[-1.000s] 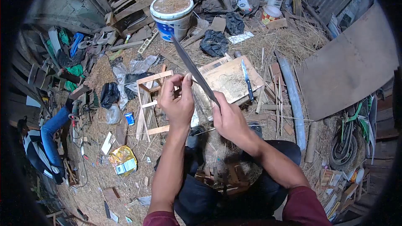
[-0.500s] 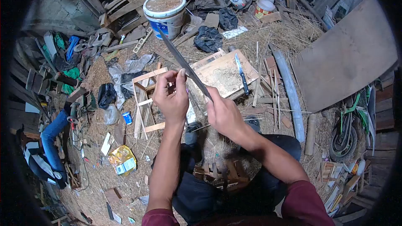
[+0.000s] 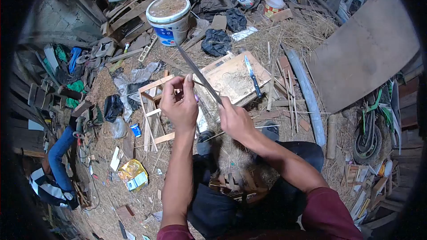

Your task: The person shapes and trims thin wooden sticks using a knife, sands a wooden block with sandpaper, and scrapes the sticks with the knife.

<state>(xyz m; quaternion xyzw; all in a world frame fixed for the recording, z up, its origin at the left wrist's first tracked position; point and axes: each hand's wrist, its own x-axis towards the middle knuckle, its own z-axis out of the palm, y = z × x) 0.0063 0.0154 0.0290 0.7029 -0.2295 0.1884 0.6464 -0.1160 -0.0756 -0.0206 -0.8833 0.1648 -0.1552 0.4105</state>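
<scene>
My right hand (image 3: 235, 119) is closed round the near end of a long, dark, narrow blade (image 3: 198, 72). The blade slants up and away to the left, and its handle, if it has one, is hidden in my grip. Just left of the blade, my left hand (image 3: 180, 104) is raised with thumb and fingers pinched together on what looks like a thin stick (image 3: 198, 83) running toward the blade. Beyond both hands, a wooden board (image 3: 231, 80) lies low with shavings on it. A knife with a black handle (image 3: 254, 82) rests on its right side.
A wooden frame (image 3: 149, 111) stands left of my hands. Behind are a white bucket (image 3: 171, 29) and black plastic bags (image 3: 215, 42). To the right lie a grey pole (image 3: 307, 98), a large leaning sheet (image 3: 364, 49) and a motorbike wheel (image 3: 368, 144). Another person's leg (image 3: 60, 155) shows at left.
The view has shifted slightly. My left hand stays pinched beside the blade, and my right hand still grips it, with the blade at nearly the same slant.
</scene>
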